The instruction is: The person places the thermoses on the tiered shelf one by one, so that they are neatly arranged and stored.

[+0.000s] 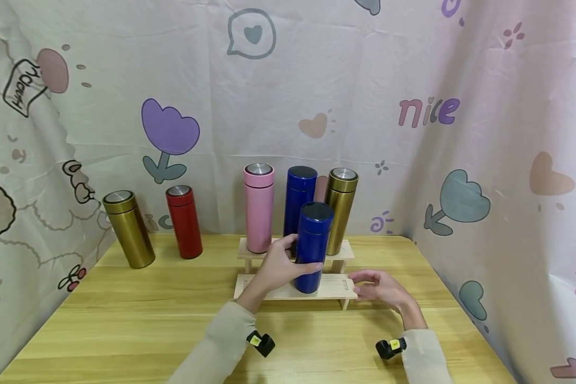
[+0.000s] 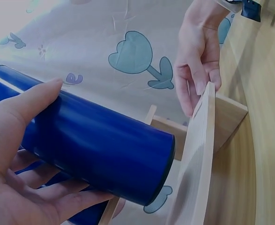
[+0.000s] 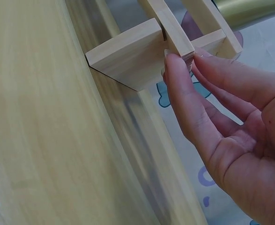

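Observation:
My left hand (image 1: 280, 266) grips a blue thermos flask (image 1: 314, 242) around its body, thumb across the near side. The flask is upright over the lower step of a pale wooden two-step rack (image 1: 336, 289). In the left wrist view, a narrow gap shows between the flask's base (image 2: 167, 171) and the step's board (image 2: 196, 159). At the rack's right end, my right hand (image 1: 384, 290) pinches the end of the lower board (image 3: 177, 35) between thumb and fingertips. Behind, the upper step carries a pink flask (image 1: 259, 213), another blue flask (image 1: 299, 194) and a gold flask (image 1: 341, 213).
On the wooden table (image 1: 125, 320), a second gold flask (image 1: 130, 232) and a red flask (image 1: 184, 224) stand to the left of the rack. A printed curtain (image 1: 355, 69) hangs behind the table and along both sides.

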Demonstrator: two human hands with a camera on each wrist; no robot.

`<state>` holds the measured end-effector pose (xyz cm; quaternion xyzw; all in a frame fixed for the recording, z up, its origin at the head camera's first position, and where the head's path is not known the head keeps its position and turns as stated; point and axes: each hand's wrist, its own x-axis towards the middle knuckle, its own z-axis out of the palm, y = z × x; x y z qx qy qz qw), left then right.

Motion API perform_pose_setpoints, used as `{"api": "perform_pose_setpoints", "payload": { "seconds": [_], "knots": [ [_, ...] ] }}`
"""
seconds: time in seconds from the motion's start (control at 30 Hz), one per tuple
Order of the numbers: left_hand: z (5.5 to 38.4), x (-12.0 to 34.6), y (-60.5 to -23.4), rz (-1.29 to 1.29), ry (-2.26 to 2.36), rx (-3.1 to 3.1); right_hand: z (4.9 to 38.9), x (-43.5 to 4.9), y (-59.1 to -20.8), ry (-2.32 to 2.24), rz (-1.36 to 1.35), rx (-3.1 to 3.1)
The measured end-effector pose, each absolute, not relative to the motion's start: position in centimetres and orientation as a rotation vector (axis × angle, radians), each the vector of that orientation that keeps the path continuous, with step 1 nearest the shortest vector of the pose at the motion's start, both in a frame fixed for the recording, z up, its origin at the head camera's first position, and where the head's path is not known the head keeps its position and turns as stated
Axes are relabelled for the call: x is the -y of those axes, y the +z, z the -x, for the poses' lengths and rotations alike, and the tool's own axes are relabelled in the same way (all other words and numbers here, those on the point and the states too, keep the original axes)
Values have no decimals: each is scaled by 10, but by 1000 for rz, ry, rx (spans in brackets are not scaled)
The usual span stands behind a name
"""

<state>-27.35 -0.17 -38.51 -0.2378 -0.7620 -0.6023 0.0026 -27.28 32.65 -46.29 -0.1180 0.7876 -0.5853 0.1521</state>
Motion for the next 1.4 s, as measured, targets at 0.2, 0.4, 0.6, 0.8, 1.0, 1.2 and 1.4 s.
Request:
{"api": "perform_pose_setpoints", "payload": {
  "seconds": [0.2, 0.4, 0.6, 0.8, 1.0, 1.2, 1.4],
  "knots": [
    [275, -11, -383, 736, -1907, 2389, 272, -327, -461, -1671, 320, -2280],
    [280, -24, -387, 714, -1907, 2404, 272, -327, -461, -1675, 326, -2276],
    [282, -33, -390, 684, -1910, 2448, 271, -327, -461, -1667, 337, -2279],
    [283, -40, -393, 702, -1929, 2437, 272, -326, -460, -1664, 344, -2273],
    [282, -47, -392, 682, -1903, 2462, 272, -326, -459, -1650, 363, -2273],
    [281, -52, -391, 646, -1861, 2500, 272, -326, -459, -1640, 332, -2294],
    [281, -55, -394, 638, -1816, 2511, 272, -328, -460, -1637, 332, -2305]
  ]
}}
